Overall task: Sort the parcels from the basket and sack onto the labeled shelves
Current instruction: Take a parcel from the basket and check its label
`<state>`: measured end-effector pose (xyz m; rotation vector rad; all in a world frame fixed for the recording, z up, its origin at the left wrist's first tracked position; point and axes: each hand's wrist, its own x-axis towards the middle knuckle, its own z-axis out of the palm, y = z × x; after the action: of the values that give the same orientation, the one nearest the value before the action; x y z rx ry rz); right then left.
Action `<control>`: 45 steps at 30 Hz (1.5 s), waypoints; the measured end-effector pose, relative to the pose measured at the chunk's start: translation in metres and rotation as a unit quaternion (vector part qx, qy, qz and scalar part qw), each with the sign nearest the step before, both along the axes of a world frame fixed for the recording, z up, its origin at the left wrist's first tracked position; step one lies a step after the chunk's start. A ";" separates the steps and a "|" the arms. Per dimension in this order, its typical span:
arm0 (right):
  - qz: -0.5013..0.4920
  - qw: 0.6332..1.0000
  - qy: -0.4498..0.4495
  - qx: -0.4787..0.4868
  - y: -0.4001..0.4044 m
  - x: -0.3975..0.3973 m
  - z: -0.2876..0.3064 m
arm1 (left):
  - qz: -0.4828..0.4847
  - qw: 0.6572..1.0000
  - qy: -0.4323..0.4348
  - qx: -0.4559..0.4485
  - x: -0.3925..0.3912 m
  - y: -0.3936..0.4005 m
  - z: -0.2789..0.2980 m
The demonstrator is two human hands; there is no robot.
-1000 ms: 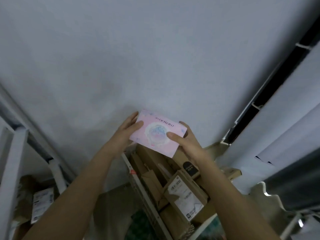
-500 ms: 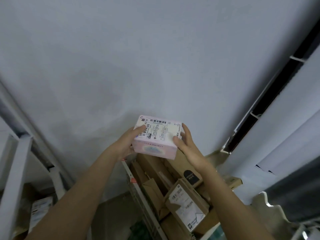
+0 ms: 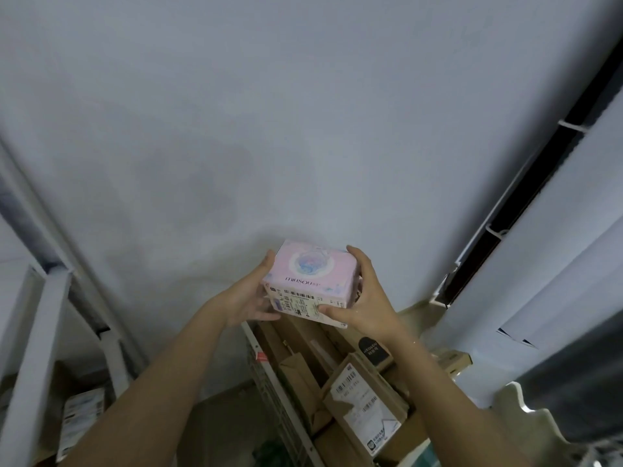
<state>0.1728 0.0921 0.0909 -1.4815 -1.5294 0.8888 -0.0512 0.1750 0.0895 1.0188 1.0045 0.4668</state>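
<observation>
I hold a small pink box (image 3: 312, 273) with a pastel round print and a white barcode label on its near face, raised in front of the white wall. My left hand (image 3: 247, 296) grips its left end from below. My right hand (image 3: 365, 298) grips its right end, thumb on the label, fingers over the top edge. Beneath the box stands a wire basket (image 3: 266, 382) filled with several brown cardboard parcels (image 3: 362, 396).
A white metal shelf frame (image 3: 37, 348) stands at the left, with a labelled parcel (image 3: 79, 419) on a lower level. White blinds (image 3: 553, 251) and a dark window gap fill the right side. A white sack edge (image 3: 526, 419) shows at the lower right.
Both hands have turned the pink box: first its printed face showed, then the label on top, and now the printed face is on top with the label towards me.
</observation>
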 end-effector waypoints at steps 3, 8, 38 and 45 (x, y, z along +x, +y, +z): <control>0.001 0.999 -0.024 0.029 -0.001 -0.002 0.002 | 0.000 1.000 0.016 -0.013 0.001 -0.003 0.001; -0.009 0.999 0.000 0.033 -0.007 -0.009 0.007 | 0.035 0.999 -0.010 -0.021 0.003 -0.005 -0.001; 0.082 0.981 -0.170 -0.042 0.011 -0.003 0.009 | -0.126 0.705 0.242 0.654 0.004 -0.008 -0.009; 0.025 0.989 -0.147 -0.006 0.004 -0.006 0.005 | -0.056 0.715 0.297 0.630 0.028 -0.023 -0.011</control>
<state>0.1671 0.0963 0.0962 -1.6445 -1.7830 0.7324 -0.0232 0.1523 0.0783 2.5896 1.1293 0.7692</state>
